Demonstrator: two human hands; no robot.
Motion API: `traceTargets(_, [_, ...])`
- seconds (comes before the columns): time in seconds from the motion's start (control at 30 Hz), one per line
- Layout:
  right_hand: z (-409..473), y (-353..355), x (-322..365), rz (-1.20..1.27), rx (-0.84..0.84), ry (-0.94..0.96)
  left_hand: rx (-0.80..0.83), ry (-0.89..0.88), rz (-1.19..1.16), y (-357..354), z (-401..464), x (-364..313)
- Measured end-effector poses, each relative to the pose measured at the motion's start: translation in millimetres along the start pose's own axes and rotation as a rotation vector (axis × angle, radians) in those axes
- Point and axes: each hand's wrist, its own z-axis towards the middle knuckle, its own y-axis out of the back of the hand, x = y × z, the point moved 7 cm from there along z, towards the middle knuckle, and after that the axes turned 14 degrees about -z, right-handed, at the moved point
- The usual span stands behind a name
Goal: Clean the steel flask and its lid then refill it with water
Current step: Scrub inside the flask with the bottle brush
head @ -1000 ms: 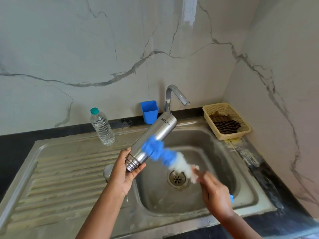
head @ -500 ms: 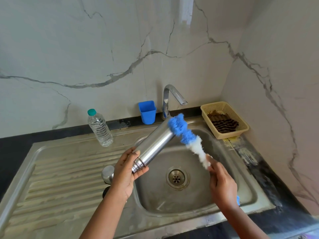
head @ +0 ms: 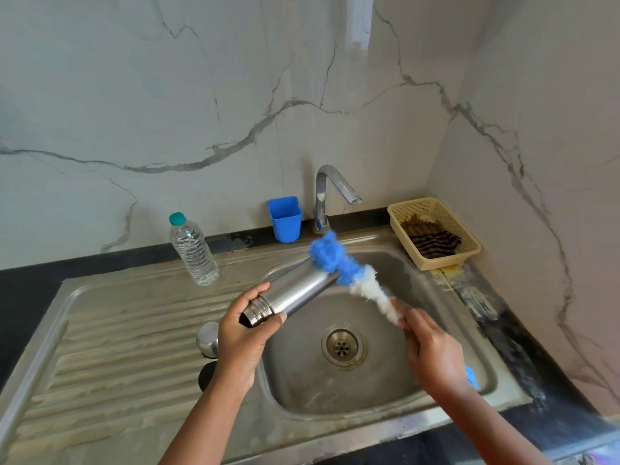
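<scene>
My left hand (head: 242, 333) grips the steel flask (head: 295, 293) by its threaded neck and holds it tilted over the sink, open mouth toward me. My right hand (head: 432, 350) grips the handle of a blue and white bottle brush (head: 349, 273). The brush's blue bristles press against the flask's far end. The flask's steel lid (head: 207, 338) lies on the drainboard, partly hidden behind my left hand, with a dark round part (head: 206, 375) just below it.
A steel sink basin (head: 302, 391) with a drain (head: 342, 345) lies under the flask. The tap (head: 332, 193) stands at the back. A blue cup (head: 285, 218), a water bottle (head: 193, 250) and a yellow basket (head: 436, 260) with a scrubber stand around it.
The brush slid up the flask's outside from near the middle to its far end. The flask dropped a little and turned flatter in my left hand.
</scene>
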Motion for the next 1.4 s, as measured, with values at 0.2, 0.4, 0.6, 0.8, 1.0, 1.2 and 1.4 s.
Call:
traceTargets(0.2, [-11.5, 11.1, 38.6, 0.049, 0.003, 0.262, -0.012, -0.037, -0.019, 3.2, 0.8, -1.7])
traceTargets(0.4, [-4.3, -0.6, -4.9, -0.025, -0.008, -0.047, -0.040, 0.001, -0.062, 8.3, -0.2, 0.0])
traceTargets(0.6, [-19.4, 5.0, 27.8, 0.066, -0.019, 0.177, -0.111, 0.145, -0.343, 6.4, -1.1, 6.5])
traceTargets(0.8, [-11.8, 6.9, 7.4, 0.050, -0.105, -0.026, -0.146, 0.169, -0.404, 1.2, -1.4, 2.0])
traceTargets(1.0, [-23.2, 2.9, 28.0, -0.002, -0.085, 0.254, -0.252, 0.278, -0.485, 4.6, -4.1, 16.4])
traceTargets(1.2, [-15.8, 1.5, 8.0, -0.001, -0.124, -0.029, -0.259, 0.322, -0.509, 5.1, -4.3, 20.9])
traceTargets(1.4, [-37.9, -8.5, 27.8, -0.070, -0.068, 0.376, -0.283, 0.357, -0.558, 1.5, -11.9, 20.2])
